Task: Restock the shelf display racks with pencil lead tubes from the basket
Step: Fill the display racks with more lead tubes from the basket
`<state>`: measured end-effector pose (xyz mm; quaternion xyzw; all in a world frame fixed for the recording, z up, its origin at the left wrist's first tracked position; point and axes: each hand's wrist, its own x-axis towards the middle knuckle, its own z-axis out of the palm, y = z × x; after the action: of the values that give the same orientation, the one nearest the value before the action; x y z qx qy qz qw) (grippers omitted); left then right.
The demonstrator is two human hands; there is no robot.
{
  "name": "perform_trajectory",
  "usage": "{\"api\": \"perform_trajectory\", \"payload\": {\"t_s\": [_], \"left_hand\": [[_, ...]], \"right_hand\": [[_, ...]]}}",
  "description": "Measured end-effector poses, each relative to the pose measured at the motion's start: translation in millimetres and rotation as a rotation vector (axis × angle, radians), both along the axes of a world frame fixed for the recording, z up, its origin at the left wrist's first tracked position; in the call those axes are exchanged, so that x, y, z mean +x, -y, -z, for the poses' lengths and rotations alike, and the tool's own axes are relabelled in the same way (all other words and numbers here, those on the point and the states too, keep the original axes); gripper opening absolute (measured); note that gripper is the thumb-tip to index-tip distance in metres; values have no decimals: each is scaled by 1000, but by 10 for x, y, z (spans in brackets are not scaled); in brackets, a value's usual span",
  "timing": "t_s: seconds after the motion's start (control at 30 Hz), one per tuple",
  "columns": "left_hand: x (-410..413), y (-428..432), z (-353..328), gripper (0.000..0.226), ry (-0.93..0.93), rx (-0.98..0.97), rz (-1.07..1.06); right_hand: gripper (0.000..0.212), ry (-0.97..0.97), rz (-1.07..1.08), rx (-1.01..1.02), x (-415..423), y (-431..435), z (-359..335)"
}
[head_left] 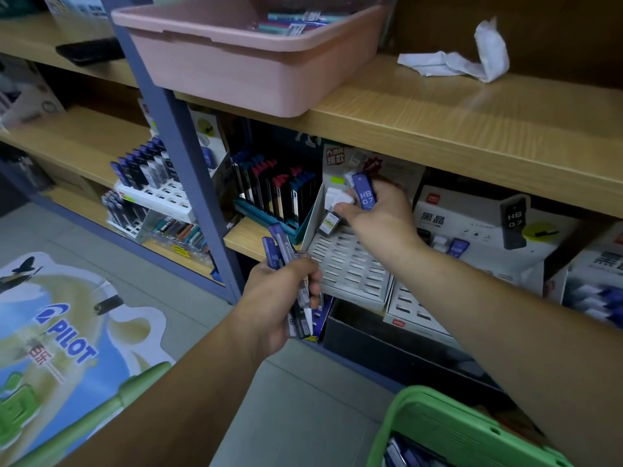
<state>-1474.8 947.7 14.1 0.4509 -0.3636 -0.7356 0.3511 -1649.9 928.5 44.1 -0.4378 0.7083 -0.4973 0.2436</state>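
My left hand [279,298] grips a bundle of blue and grey pencil lead tubes [281,251] in front of the lower shelf. My right hand [377,214] reaches over a white slotted display rack [350,264] and holds a blue tube marked HB 0.7 [364,192] upright, with a white-capped tube [338,198] at its fingertips near the rack's back corner. A dark tube with a yellow label [330,224] stands in the rack just below that hand. The green basket [435,419] sits at the bottom right, with more tubes inside.
A second white rack [414,315] lies right of the first, with boxed HB 0.7 displays [488,227] behind it. A teal rack of dark lead cases [269,197] stands to the left. A pink tub [249,55] overhangs the upper shelf. A blue upright post [182,143] divides the shelves.
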Motion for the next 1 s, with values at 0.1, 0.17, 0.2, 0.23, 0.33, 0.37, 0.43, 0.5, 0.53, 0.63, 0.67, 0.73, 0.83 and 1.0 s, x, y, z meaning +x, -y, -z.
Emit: {"api": "perform_trajectory", "payload": {"t_s": [0.1,0.17,0.2,0.23,0.33,0.37,0.43,0.5,0.53,0.63,0.67,0.73,0.83,1.0], "left_hand": [[8,13,-13,9,-33,7,11],[31,26,-2,9,-59,15,8],[40,27,0,10,-72,24,5],[47,30,7,10,-85,35,3],[34,26,-11,11,-121,80,-9],[23,30,-17,10,-124,88,-15],[13,36,-29,10,-122,87,-9],[11,44,-32,14,-142,94,-4],[13,45,-41,15,-163,105,-4],[16,56,-55,12,-219,126,5],[17,53,-63,11,-227,126,10],[8,54,-67,2,-248,134,15],[-21,62,-86,8,-272,152,-6],[-99,-2,-141,11,-205,119,1]], "right_hand": [[15,-46,17,19,-17,84,20],[15,-131,-9,40,-33,91,17],[17,-174,-30,43,-39,83,27],[20,-208,-49,39,-43,72,52],[23,-267,-69,23,-53,70,128],[20,-289,-67,23,-57,76,137],[14,-361,-69,46,-59,92,127],[14,-425,-82,95,-54,106,112],[14,-435,-87,120,-47,107,98],[15,-364,-95,132,-10,35,8],[14,-318,-100,113,22,-33,-27],[13,-184,-134,99,116,-251,-79],[12,137,-205,248,248,-632,-24],[9,566,-302,443,248,-960,154]]}}
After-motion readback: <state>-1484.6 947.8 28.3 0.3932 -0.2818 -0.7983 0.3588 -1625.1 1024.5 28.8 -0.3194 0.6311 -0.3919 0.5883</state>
